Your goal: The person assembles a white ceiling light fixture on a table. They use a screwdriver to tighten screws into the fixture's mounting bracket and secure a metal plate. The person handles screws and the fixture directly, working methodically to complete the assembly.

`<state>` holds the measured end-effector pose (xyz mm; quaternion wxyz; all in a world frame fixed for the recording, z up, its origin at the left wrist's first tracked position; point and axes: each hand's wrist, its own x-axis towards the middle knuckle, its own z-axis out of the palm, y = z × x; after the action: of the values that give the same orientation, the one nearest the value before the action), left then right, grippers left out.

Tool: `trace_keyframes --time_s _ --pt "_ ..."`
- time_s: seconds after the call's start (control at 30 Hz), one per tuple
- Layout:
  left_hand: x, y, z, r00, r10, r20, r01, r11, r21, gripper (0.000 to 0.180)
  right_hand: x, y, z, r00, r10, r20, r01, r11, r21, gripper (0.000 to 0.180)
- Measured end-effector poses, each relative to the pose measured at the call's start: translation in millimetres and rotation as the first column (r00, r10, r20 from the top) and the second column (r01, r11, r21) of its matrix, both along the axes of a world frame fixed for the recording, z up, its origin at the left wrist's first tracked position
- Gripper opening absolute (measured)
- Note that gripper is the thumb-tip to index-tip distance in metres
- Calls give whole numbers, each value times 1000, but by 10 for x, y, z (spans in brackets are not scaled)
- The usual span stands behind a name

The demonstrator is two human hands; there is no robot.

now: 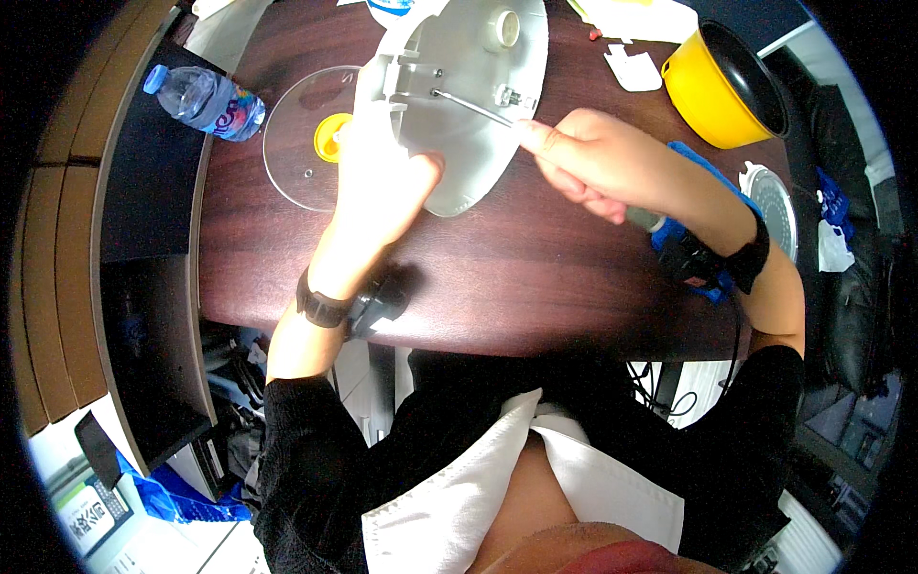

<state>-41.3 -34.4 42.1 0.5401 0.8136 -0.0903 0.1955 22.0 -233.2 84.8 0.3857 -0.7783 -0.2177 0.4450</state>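
Observation:
My left hand (pixel 390 191) grips the left edge of a white oval plastic housing (pixel 492 143), tilted up with its hollow inside facing me. Inside it are ribs, small screw holes and a round post. In my right hand (pixel 585 155) is a screwdriver (pixel 478 110), fingers wrapped round its handle. Its thin metal shaft points left, and the tip meets one of the holes near the housing's ribbed edge. Partly behind my left hand lies a round glass lid (pixel 287 148) with a yellow knob (pixel 330 137).
A water bottle (pixel 206 99) lies at the far left of the brown table (pixel 459 287). Far right stands a yellow pot (pixel 712 96) with a dark inside, beside a small white plastic piece (pixel 633 69). A round metal plate (pixel 773 212) and blue cloth (pixel 687 153) are near my right forearm.

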Motion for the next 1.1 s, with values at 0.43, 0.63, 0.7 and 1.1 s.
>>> trace_keyframes --time_s 0.43,0.63,0.7,1.1 --pt "54 -16 -13 999 -11 52 17 992 -122 62 -456 -15 -72 990 -62 128 32 974 225 49" --pt "-2 -22 14 998 -46 -41 38 982 -188 59 -188 -76 -52 486 -4 874 53 998 -25 40" --pt "14 -15 6 998 -51 -46 45 992 -119 60 -168 -73 -19 475 31 879 76 994 -76 42" --pt "-10 -35 -18 996 -75 -39 65 975 -212 63 -158 -27 82 589 96 802 80 981 -176 46"
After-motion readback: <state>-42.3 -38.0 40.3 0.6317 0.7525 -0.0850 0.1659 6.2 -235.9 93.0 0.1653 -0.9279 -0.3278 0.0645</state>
